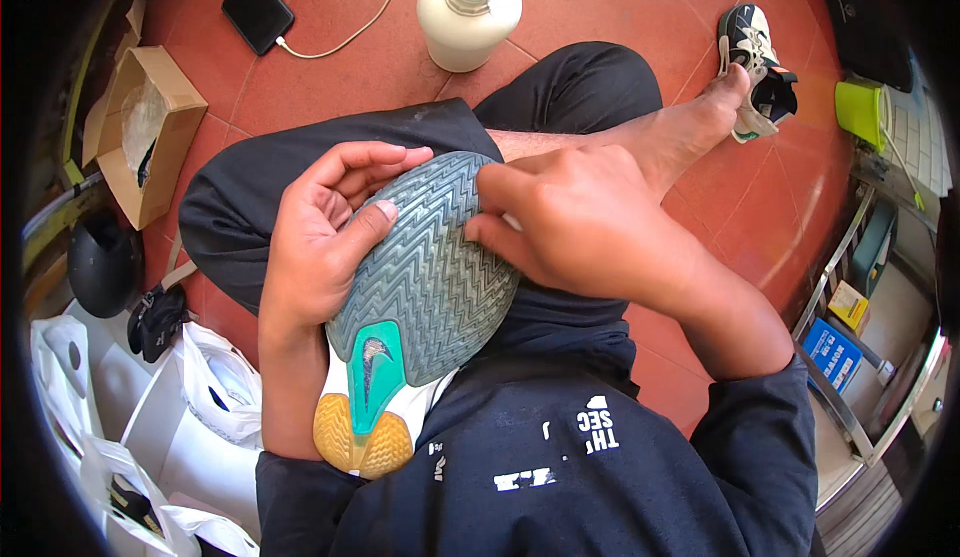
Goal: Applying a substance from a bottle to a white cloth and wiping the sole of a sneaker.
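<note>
A shoe (425, 277) lay sole-up on the person's lap, its grey zigzag tread facing the camera, with a teal patch and a yellow heel toward the person's body. The left hand (320, 242) cupped the shoe's left edge, thumb pressed across the tread and fingers curled around the toe end, so it was closed on the shoe. The right hand (570, 222) sat at the shoe's upper right edge, fingertips pinching the rim of the sole there; what lay under those fingers could not be told. The two hands stood on opposite sides of the shoe, near each other at the toe but not touching.

Beyond the knees, a second shoe (755, 72) lay on the red tile floor (350, 77) by the bare foot (700, 117). A white jug (468, 15) stood farther up, with a phone (257, 12) on a cable to its left. A cardboard box (150, 132) sat at the left, and a green tub (862, 112) at the right.
</note>
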`<state>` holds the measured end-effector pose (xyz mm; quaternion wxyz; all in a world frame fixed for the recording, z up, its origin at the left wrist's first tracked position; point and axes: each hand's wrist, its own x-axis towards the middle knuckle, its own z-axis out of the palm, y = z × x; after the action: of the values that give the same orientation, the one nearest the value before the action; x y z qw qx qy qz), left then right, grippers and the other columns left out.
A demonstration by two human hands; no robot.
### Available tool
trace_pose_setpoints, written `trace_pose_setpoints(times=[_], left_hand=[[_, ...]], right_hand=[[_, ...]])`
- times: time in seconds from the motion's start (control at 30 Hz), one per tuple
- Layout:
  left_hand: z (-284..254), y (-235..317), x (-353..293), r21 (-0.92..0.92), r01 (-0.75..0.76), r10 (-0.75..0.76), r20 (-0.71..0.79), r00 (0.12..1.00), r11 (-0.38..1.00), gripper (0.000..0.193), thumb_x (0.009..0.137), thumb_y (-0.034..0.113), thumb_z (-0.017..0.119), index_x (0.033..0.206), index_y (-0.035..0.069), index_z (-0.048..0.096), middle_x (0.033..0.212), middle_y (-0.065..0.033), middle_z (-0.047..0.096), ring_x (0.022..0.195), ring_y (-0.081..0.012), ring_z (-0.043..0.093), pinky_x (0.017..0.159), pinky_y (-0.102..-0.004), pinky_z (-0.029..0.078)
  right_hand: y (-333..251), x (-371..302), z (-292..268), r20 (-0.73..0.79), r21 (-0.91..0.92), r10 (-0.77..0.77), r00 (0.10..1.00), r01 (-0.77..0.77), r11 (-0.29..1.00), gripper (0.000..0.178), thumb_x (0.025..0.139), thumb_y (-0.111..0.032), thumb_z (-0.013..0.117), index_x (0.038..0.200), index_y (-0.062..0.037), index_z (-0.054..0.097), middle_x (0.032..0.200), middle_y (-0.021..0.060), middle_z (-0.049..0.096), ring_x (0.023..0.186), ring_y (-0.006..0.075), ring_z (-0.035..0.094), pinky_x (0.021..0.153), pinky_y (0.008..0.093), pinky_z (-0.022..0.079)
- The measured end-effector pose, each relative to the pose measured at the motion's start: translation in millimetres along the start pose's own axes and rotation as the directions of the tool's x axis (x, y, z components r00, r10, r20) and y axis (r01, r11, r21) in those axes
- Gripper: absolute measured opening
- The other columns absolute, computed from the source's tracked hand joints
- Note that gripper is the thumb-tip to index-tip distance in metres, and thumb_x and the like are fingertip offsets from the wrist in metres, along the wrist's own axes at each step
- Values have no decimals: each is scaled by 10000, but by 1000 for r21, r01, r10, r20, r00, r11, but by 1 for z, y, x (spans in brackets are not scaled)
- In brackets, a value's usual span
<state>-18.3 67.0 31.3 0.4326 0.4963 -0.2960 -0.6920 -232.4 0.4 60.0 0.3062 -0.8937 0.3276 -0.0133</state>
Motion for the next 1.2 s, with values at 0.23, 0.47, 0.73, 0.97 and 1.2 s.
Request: trace_pose_setpoints(times=[0.23, 0.47, 0.73, 0.97, 1.2], left_hand=[[2, 0, -1, 11, -5, 5, 6, 1000, 1000, 344, 826, -98, 534, 1168, -79, 501, 1209, -206, 594, 1136, -210, 572, 1017, -330, 432], [0, -2, 0, 23, 8, -8, -1, 1000, 1000, 352, 827, -98, 535, 1177, -74, 498, 1205, -207, 596, 1133, -210, 573, 1017, -330, 432], [-2, -2, 0, 22, 5, -5, -1, 1000, 1000, 359, 826, -101, 538, 1181, -74, 494, 1202, -213, 599, 1144, -214, 572, 1023, -331, 427], [-2, 1, 0, 22, 28, -28, -12, 1000, 999, 359, 832, -92, 542, 1186, -72, 491, 1203, -221, 599, 1147, -216, 571, 1016, -328, 432], [-2, -1, 0, -16, 33, -33, 1, 999, 999, 360, 833, -91, 547, 1188, -71, 489, 1206, -220, 597, 1144, -214, 572, 1013, -327, 433]], right_hand=[[-6, 7, -8, 66, -24, 11, 998, -9, 1000, 214, 823, -258, 619, 808, -44, 615, 700, 137, 663, 665, 326, 675, 552, 443, 540], [-10, 12, -2, 71, -124, -88, 994, 96, 988, 147, 746, -181, 605, 800, -47, 634, 664, 137, 665, 683, 300, 695, 506, 423, 546], [-14, 13, -2, 49, -140, -90, 995, 96, 986, 148, 736, -173, 612, 787, -39, 646, 657, 129, 665, 658, 282, 693, 479, 406, 535], [-12, 15, -4, 79, -87, -59, 995, 65, 994, 175, 777, -213, 614, 810, -45, 651, 675, 120, 670, 623, 299, 684, 494, 414, 530], [-10, 12, -2, 56, -97, 15, 998, -10, 995, 193, 793, -237, 615, 816, -47, 642, 677, 123, 665, 635, 304, 683, 512, 424, 538]])
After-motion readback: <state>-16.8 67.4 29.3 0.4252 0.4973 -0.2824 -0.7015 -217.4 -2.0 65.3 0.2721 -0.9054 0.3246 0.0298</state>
